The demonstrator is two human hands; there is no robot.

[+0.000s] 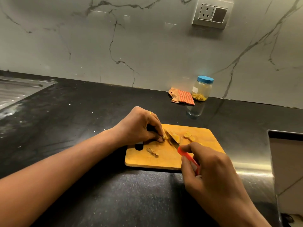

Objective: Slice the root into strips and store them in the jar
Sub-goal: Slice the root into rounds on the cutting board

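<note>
Root (164, 137) on board (147, 159), pinched by left hand (139, 126) fingers (159, 139); right hand (211, 174) grips knife (173, 139), mid-slice. Next: probably another cut. Jar (202, 89) well apart, lid on.

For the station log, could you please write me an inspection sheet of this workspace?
Surface: black speckled counter with a wooden cutting board on it.
Job's things: root on the board, with the knife blade right beside it; slices lie in small groups on the board; jar stands by the wall, blue lid on, yellow pieces in its bottom.
Clutter: checked cloth beside the jar.
Hands: left hand pinches the root; right hand grips the knife's red handle.
Cables: nothing seen.
Surroundings: marbled wall with a socket; steel sink at far left.
</note>
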